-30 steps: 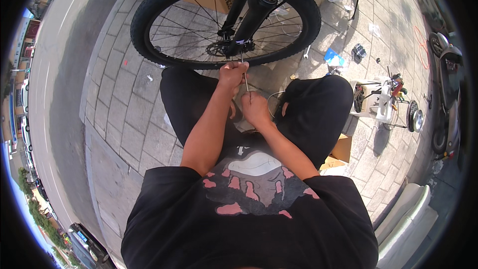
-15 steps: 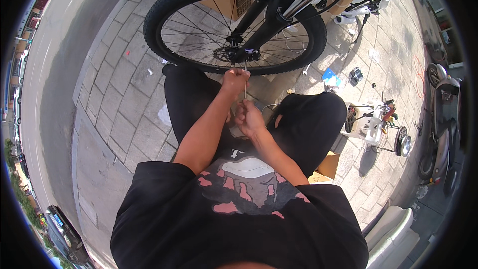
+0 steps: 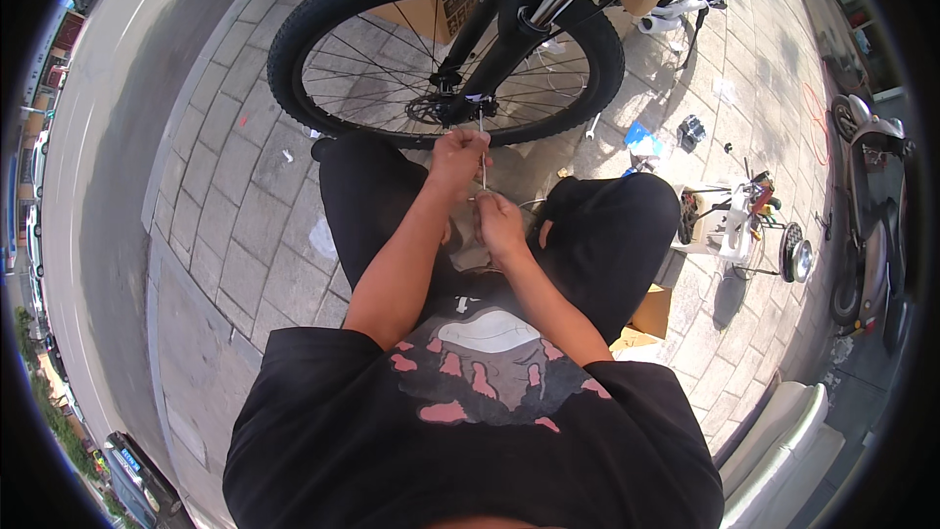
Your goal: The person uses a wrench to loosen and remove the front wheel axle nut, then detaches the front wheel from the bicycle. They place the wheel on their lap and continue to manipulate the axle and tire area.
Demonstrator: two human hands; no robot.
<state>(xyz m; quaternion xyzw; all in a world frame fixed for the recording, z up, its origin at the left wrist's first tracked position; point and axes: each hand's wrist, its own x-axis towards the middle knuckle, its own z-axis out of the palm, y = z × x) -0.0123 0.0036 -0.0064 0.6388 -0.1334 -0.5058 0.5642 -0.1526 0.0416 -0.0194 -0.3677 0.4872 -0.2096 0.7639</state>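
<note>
The thin metal rod [image 3: 484, 174] lies between your two grips, its upper end near the hub of the bicycle wheel [image 3: 428, 110]; contact there cannot be confirmed. Your left grip [image 3: 457, 159] is closed around its upper length; your right grip [image 3: 497, 220] pinches its lower end. Beyond stands the black fork [image 3: 501, 57]. On the paving [image 3: 250, 171], to your right, sits a white container [image 3: 699, 235].

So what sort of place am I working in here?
Most likely an outdoor roadside pavement, perhaps used as an open-air bike work spot: grey rectangular stone paving slabs lie around you, a wide grey asphalt road runs along the left, and a black knobby bicycle tyre stands ahead.
</note>
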